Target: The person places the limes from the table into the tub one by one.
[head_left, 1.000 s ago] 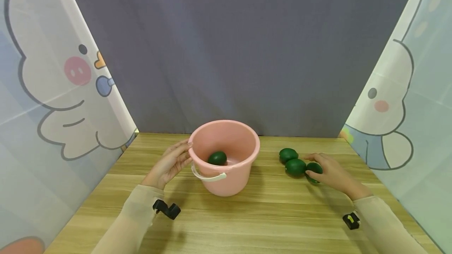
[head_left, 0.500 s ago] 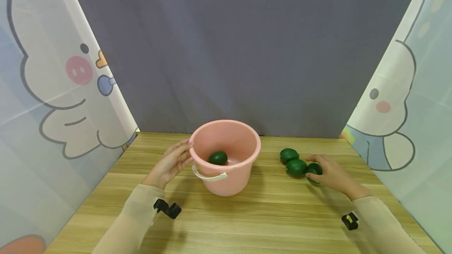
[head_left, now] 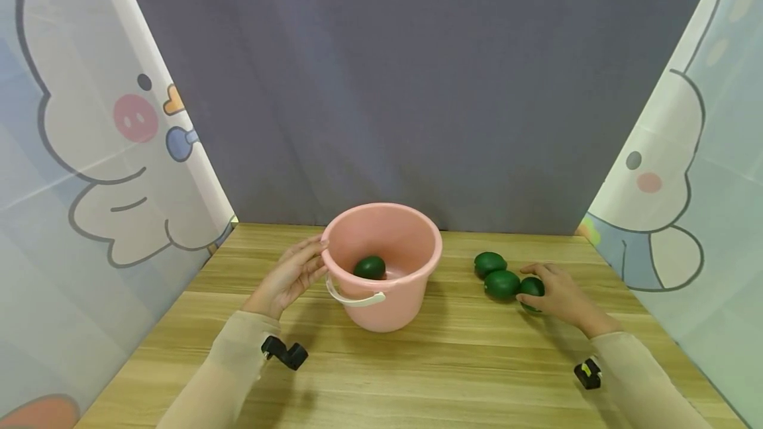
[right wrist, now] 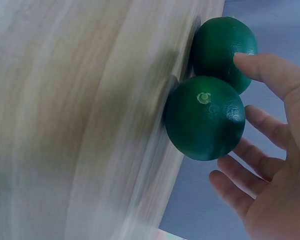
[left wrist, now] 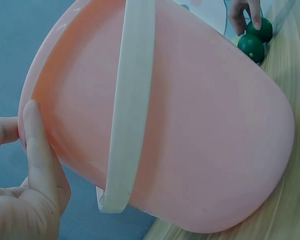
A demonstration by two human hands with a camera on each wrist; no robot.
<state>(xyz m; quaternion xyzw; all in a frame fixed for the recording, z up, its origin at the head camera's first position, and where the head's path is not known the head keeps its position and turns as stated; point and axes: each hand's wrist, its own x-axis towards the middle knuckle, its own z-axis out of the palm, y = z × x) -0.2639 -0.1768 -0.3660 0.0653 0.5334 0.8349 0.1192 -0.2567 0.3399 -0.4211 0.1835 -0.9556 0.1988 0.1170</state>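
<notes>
A pink bucket (head_left: pixel 381 306) stands upright on the wooden table, one green lime (head_left: pixel 369 267) lying inside it. My left hand (head_left: pixel 287 278) holds the bucket's rim at its left side, thumb and fingers pinching the edge in the left wrist view. At the right, three limes sit in a touching cluster: a back lime (head_left: pixel 490 265), a middle lime (head_left: pixel 502 285) and a right lime (head_left: pixel 532 292). My right hand (head_left: pixel 560 295) is around the right lime with fingers spread loosely; in the right wrist view the thumb (right wrist: pixel 270 70) overlaps the farther lime (right wrist: pixel 222 47).
The bucket's white handle (head_left: pixel 357 300) hangs down on its front left side. A grey curtain (head_left: pixel 405 98) closes off the table's back edge. Cartoon-printed cloth panels (head_left: pixel 137 217) flank both sides. Bare wooden tabletop (head_left: pixel 429 376) lies in front of the bucket.
</notes>
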